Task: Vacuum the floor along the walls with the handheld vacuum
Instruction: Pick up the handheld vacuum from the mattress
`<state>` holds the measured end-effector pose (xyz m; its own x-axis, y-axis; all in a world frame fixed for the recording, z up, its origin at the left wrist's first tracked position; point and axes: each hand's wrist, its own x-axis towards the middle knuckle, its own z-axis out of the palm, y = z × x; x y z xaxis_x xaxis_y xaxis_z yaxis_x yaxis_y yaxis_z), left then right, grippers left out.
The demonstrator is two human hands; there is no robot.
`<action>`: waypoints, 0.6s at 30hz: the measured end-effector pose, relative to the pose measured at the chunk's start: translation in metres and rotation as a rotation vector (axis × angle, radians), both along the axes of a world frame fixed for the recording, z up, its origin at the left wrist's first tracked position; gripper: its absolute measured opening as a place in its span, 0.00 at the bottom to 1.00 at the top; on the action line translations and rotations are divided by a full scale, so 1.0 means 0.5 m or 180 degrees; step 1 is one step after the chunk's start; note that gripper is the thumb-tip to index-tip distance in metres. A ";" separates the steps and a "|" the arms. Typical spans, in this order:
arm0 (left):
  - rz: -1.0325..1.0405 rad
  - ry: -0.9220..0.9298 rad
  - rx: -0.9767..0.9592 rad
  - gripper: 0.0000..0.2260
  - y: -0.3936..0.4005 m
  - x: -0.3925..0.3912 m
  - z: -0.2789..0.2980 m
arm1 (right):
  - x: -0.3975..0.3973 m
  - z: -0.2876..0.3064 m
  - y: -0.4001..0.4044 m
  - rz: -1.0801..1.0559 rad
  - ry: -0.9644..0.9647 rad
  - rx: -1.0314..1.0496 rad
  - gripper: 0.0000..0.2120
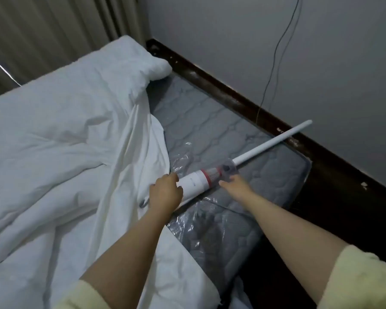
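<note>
A white handheld vacuum point(196, 181) with a red ring and a long white tube point(274, 140) lies across the grey mattress point(210, 126), its tube tip reaching over the dark baseboard point(232, 94) toward the wall. My left hand point(165, 192) grips the rear end of the vacuum body. My right hand point(234, 185) holds the clear dust cup section near where the tube joins. The floor along the wall shows as a dark strip point(343, 206) to the right of the mattress.
A rumpled white duvet point(65, 141) covers the left of the bed. Clear plastic wrap point(210, 226) clings to the mattress. A thin cable point(274, 59) hangs down the grey wall point(321, 52). Beige curtains point(42, 30) hang at the back left.
</note>
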<state>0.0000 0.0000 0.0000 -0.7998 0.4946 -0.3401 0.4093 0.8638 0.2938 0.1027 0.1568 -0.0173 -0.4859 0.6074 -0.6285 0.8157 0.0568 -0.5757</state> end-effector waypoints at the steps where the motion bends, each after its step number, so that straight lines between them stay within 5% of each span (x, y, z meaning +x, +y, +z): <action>1: 0.0068 -0.0116 -0.0111 0.15 -0.002 -0.008 -0.015 | -0.011 -0.026 -0.001 -0.0165 0.0006 -0.0140 0.26; 12: -0.0115 -0.0880 -0.1370 0.31 -0.018 -0.033 -0.318 | -0.136 -0.297 -0.064 -0.0951 -0.0061 -0.1909 0.27; 18: -0.0408 -0.0556 -0.1669 0.17 -0.030 -0.044 -0.368 | -0.156 -0.336 -0.075 -0.1251 0.0079 -0.2640 0.25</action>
